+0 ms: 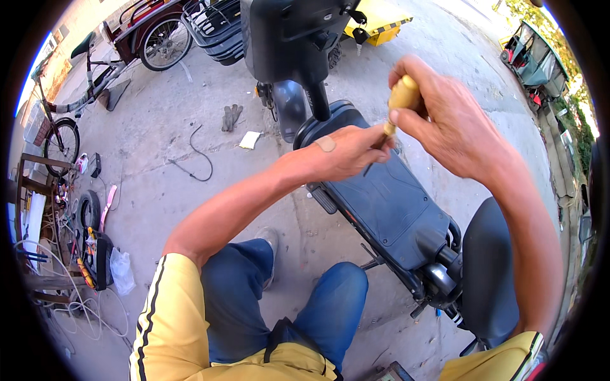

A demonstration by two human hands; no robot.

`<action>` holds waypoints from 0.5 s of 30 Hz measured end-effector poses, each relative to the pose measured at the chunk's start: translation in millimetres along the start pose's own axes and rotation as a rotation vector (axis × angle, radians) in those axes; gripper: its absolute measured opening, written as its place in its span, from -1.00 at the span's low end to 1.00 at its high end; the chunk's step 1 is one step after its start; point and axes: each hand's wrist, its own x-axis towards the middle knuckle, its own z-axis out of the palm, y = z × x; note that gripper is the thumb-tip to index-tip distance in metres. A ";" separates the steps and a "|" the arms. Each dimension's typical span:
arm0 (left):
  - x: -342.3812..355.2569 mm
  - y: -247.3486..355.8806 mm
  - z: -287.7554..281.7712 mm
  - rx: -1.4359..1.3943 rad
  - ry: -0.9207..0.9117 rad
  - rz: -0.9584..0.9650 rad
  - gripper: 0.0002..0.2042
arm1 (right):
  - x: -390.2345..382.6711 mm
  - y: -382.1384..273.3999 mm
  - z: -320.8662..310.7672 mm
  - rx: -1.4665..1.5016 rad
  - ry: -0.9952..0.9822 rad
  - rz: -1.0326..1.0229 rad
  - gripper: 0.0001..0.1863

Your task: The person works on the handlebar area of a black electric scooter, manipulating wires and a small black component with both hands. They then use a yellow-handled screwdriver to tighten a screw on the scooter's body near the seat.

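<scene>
A screwdriver with a yellow handle (404, 94) slants down over the black footboard (387, 203) of an electric scooter. Around its handle are the curled fingers of my right hand (448, 120). Lower down, my left hand (352, 152) pinches it near the top of the shaft; a tan plaster is stuck on the back of this hand. The thin dark shaft comes out below my left fingers, and I cannot tell whether its tip touches the footboard. Ahead of the footboard rises the scooter's black front panel (279, 44), and its dark seat (488, 273) is beside my right forearm.
Grey gloves (231, 117), a pale scrap (250, 140) and a black cable (206, 155) lie on the concrete. A tool bag (98, 257), tyre (88, 209) and white plastic bag (122, 272) are at the left. Farther off stand a bicycle (60, 136), a cargo tricycle (165, 44) and a yellow container (381, 25).
</scene>
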 end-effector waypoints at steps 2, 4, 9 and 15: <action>-21.4 -40.1 -22.5 0.157 -0.048 -0.154 -0.84 | 31.8 5.8 24.1 0.030 0.045 -0.072 -0.77; -44.5 -77.8 -30.7 0.249 -0.041 -0.208 -0.84 | 58.4 13.6 50.9 0.097 0.075 -0.133 -0.78; -67.5 -160.4 -36.5 0.229 0.055 -0.250 -0.84 | 91.8 33.2 100.8 0.039 0.105 -0.284 -0.77; -61.4 -175.2 -34.3 0.244 -0.032 -0.336 -0.85 | 97.9 57.7 121.2 0.050 0.059 -0.317 -0.77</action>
